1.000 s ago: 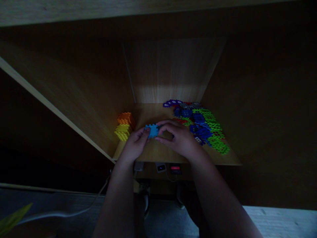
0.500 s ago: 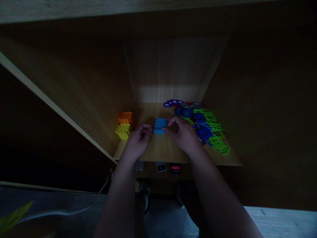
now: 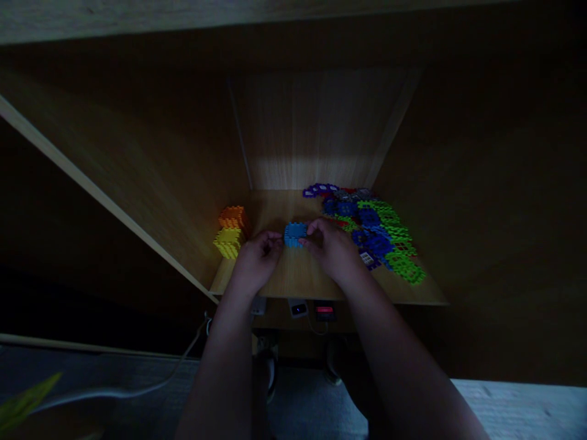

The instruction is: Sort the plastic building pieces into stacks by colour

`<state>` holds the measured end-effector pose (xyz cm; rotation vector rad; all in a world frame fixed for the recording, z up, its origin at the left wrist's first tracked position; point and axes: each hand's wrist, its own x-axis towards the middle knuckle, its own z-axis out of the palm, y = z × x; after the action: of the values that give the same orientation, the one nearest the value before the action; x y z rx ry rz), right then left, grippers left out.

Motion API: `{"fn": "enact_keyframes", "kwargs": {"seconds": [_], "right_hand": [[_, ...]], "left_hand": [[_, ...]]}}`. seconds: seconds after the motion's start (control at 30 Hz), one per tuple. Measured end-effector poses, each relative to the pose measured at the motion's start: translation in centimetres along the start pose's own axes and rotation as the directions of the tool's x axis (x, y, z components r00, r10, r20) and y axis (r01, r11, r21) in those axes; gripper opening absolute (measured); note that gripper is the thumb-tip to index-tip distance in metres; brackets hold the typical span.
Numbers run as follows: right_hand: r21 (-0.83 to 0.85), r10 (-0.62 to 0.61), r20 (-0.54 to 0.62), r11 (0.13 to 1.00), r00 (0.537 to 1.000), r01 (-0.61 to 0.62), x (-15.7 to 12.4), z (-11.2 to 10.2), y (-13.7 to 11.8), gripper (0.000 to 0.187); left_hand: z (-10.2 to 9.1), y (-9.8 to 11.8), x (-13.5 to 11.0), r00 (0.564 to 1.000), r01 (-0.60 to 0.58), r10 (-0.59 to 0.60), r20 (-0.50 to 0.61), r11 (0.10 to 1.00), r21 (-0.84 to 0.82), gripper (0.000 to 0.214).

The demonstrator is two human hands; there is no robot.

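A small stack of light blue interlocking building tiles [image 3: 295, 231] with notched edges lies on the wooden shelf between my hands. My right hand [image 3: 332, 249] has its thumb and forefinger on the right side of that stack. On the other side, my left hand [image 3: 257, 260] is just short of the stack, thumb and forefinger slightly parted and nothing visible between them. Left of it stand a yellow tile stack [image 3: 229, 241] and, behind that, an orange tile stack [image 3: 233, 216], both neatly squared.
A loose heap of green tiles [image 3: 406, 267], dark blue tiles [image 3: 380, 242] and purple tiles [image 3: 321, 189] spreads along the shelf's right side. Wooden panels enclose the shelf [image 3: 293, 284] at left, right and back. Below its front edge sit a device with a red display [image 3: 324, 310] and a white device [image 3: 298, 308].
The blue stack has shifted slightly toward me and looks more evenly squared. My right hand has moved a little left with it, uncovering a purple tile beside the forearm.
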<state>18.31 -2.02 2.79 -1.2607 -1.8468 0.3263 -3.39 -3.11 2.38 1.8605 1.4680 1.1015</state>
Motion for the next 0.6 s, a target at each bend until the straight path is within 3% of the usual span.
{"fn": "enact_keyframes", "kwargs": {"seconds": [0.6], "right_hand": [[0.009,0.019,0.02,1.0,1.0,-0.019,0.24,0.52,0.39,0.016]], "left_hand": [[-0.07,0.09,-0.07,0.999,0.012,-0.012,0.032,1.0,0.004,0.026]]}}
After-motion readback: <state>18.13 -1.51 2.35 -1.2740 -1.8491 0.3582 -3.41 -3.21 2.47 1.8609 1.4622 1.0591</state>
